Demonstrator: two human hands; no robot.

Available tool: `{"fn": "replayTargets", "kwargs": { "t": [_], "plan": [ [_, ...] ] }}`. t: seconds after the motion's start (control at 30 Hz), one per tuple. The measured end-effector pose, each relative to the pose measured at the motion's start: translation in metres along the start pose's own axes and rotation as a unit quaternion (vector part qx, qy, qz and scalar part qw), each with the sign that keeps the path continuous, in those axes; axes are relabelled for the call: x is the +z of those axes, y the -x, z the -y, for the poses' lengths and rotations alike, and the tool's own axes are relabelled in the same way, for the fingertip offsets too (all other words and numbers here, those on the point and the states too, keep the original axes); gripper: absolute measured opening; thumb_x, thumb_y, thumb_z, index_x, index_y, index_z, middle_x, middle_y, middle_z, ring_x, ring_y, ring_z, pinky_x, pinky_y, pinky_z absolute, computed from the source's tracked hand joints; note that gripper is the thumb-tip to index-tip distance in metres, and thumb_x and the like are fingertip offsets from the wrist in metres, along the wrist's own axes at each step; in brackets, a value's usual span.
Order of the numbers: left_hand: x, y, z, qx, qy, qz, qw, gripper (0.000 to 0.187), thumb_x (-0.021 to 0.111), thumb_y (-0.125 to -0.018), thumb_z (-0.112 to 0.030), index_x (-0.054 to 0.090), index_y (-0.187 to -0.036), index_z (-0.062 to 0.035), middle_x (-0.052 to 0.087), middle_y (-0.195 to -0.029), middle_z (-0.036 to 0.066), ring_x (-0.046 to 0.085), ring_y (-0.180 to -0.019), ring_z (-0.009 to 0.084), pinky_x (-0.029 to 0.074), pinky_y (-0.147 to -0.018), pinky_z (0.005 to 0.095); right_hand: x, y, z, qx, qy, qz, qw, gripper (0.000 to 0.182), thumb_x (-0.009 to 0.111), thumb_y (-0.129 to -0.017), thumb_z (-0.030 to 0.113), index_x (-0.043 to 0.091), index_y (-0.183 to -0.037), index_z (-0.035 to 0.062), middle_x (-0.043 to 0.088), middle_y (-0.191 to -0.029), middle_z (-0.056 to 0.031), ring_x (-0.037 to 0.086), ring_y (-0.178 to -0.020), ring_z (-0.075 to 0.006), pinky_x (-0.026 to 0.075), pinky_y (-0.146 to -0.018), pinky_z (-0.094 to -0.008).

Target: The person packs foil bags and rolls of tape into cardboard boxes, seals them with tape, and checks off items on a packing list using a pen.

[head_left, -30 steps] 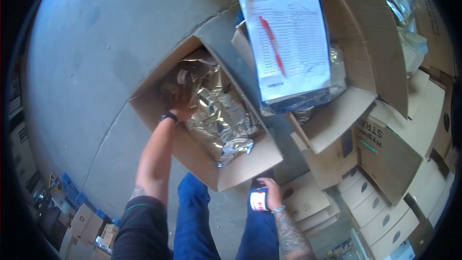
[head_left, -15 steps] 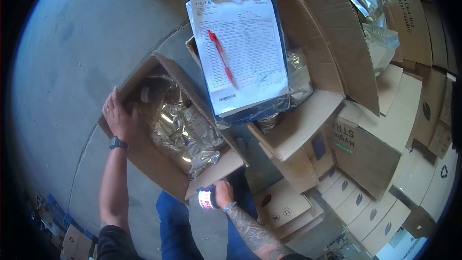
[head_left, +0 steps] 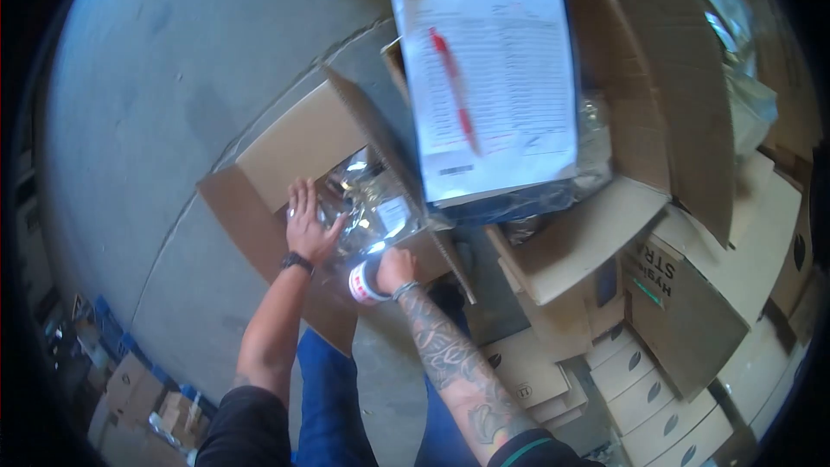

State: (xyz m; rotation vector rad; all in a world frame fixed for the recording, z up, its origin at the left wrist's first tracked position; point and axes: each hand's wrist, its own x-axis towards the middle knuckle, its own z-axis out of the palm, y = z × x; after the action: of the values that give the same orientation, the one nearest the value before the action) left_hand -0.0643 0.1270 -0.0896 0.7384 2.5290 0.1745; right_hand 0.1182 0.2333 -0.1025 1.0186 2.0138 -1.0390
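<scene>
One roll (head_left: pixel 363 284) in right hand (head_left: pixel 398 270), left hand (head_left: pixel 313 229) at one box (head_left: pixel 303 134)

Sleeves (head_left: pixel 246 424): short, black
Right cuff (head_left: pixel 526 450): thin green stripe
Trousers (head_left: pixel 330 398): blue
Watch (head_left: pixel 297 262): dark, worn left
Bracelet (head_left: pixel 405 291): silvery, worn right
Right forearm (head_left: pixel 443 348): tattooed

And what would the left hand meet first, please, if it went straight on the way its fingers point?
The left hand would probably meet the far panel of the open box, beyond its fingertips, though depth is unclear.
</scene>
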Motion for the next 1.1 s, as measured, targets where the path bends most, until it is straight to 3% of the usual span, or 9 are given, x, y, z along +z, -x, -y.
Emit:
{"fn": "replayTargets", "kwargs": {
  "t": [0.27,0.4,0.43,0.53,0.67,0.8,0.83,0.93,1.1],
  "plan": [
    [-0.015,-0.016,0.026,0.002,-0.017,0.119,0.993,0.088,0.061,-0.089,-0.052,0.024,-0.162,-0.0189,0.021,-0.168,0.011,0.021,-0.154,0.0315,0.035,-0.12,0.0377,-0.008,-0.015,-0.003,-0.02,0.025,0.005,0.999,0.023,0.056,-0.086,0.013,0.077,-0.091,0.0061,0.072,-0.096,-0.0252,0.069,-0.096,-0.0458,0.054,-0.087,-0.0528],
    [-0.012,-0.009,0.02,-0.032,-0.03,0.104,0.994,0.088,0.058,-0.091,-0.057,0.022,-0.163,-0.0198,0.016,-0.17,0.008,0.016,-0.156,0.0305,0.029,-0.118,0.0635,-0.016,-0.013,-0.003,0.015,0.044,0.024,0.999,0.023,0.057,-0.089,0.016,0.077,-0.096,0.0066,0.072,-0.099,-0.024,0.069,-0.097,-0.0436,0.054,-0.088,-0.0513],
    [-0.001,-0.004,0.017,-0.026,-0.037,0.049,0.998,0.094,0.063,-0.088,-0.058,0.02,-0.163,-0.0197,0.014,-0.17,0.007,0.013,-0.157,0.0298,0.024,-0.113,0.0733,-0.016,-0.015,-0.003,-0.001,0.056,0.031,0.998,0.024,0.06,-0.09,0.02,0.078,-0.099,0.0073,0.072,-0.101,-0.024,0.07,-0.099,-0.0426,0.054,-0.089,-0.0502],
    [0.012,0.0,0.001,-0.067,0.064,-0.015,0.996,0.097,0.068,-0.087,-0.054,0.021,-0.163,-0.0156,0.015,-0.17,0.01,0.015,-0.156,0.0333,0.023,-0.123,0.0494,-0.009,-0.031,-0.005,0.035,0.064,0.045,0.996,0.025,0.06,-0.091,0.022,0.077,-0.103,0.0073,0.072,-0.104,-0.0237,0.069,-0.102,-0.0417,0.054,-0.09,-0.0492],
    [0.026,0.003,0.011,-0.051,0.122,-0.091,0.987,0.095,0.074,-0.083,-0.045,0.029,-0.16,-0.0129,0.019,-0.169,0.012,0.016,-0.156,0.0345,0.025,-0.122,0.0484,-0.02,-0.028,0.008,0.062,0.008,0.043,0.997,0.027,0.062,-0.091,0.024,0.076,-0.106,0.0068,0.072,-0.105,-0.0231,0.069,-0.103,-0.0406,0.053,-0.087,-0.0496],
    [0.067,-0.004,-0.017,-0.116,0.151,-0.245,0.951,0.089,0.073,-0.082,-0.046,0.036,-0.157,-0.0154,0.026,-0.167,0.006,0.021,-0.155,0.0305,0.023,-0.117,0.0643,0.0,0.012,-0.034,-0.068,-0.197,-0.001,0.978,0.026,0.056,-0.092,0.011,0.077,-0.106,0.0054,0.077,-0.095,-0.0126,0.073,-0.091,-0.022,0.055,-0.083,-0.0348],
    [0.08,-0.009,-0.017,-0.127,0.148,-0.275,0.941,0.088,0.073,-0.081,-0.047,0.038,-0.156,-0.0164,0.029,-0.167,0.006,0.023,-0.154,0.0294,0.021,-0.117,0.0651,-0.014,0.035,-0.027,-0.062,-0.318,0.017,0.946,0.029,0.052,-0.092,0.006,0.074,-0.112,0.0032,0.076,-0.103,-0.0104,0.071,-0.095,-0.0211,0.054,-0.086,-0.0317],
    [0.096,-0.018,-0.018,-0.152,0.151,-0.315,0.925,0.089,0.072,-0.079,-0.051,0.041,-0.155,-0.0175,0.031,-0.165,0.005,0.024,-0.154,0.028,0.018,-0.118,0.0655,-0.107,0.12,0.018,-0.194,-0.008,-0.054,0.979,0.046,0.062,-0.082,-0.003,0.07,-0.127,0.0059,0.056,-0.143,-0.0206,0.069,-0.11,-0.031,0.056,-0.092,-0.0375],
    [0.112,-0.028,-0.013,-0.129,0.128,-0.404,0.896,0.076,0.069,-0.079,-0.047,0.051,-0.148,-0.0181,0.044,-0.158,0.005,0.033,-0.15,0.0275,0.02,-0.118,0.0575,-0.181,0.126,0.027,-0.119,0.079,-0.061,0.988,0.092,0.065,-0.07,-0.011,0.034,-0.156,0.0033,0.034,-0.159,-0.0251,0.063,-0.12,-0.0403,0.061,-0.079,-0.0347]
  ]
}}
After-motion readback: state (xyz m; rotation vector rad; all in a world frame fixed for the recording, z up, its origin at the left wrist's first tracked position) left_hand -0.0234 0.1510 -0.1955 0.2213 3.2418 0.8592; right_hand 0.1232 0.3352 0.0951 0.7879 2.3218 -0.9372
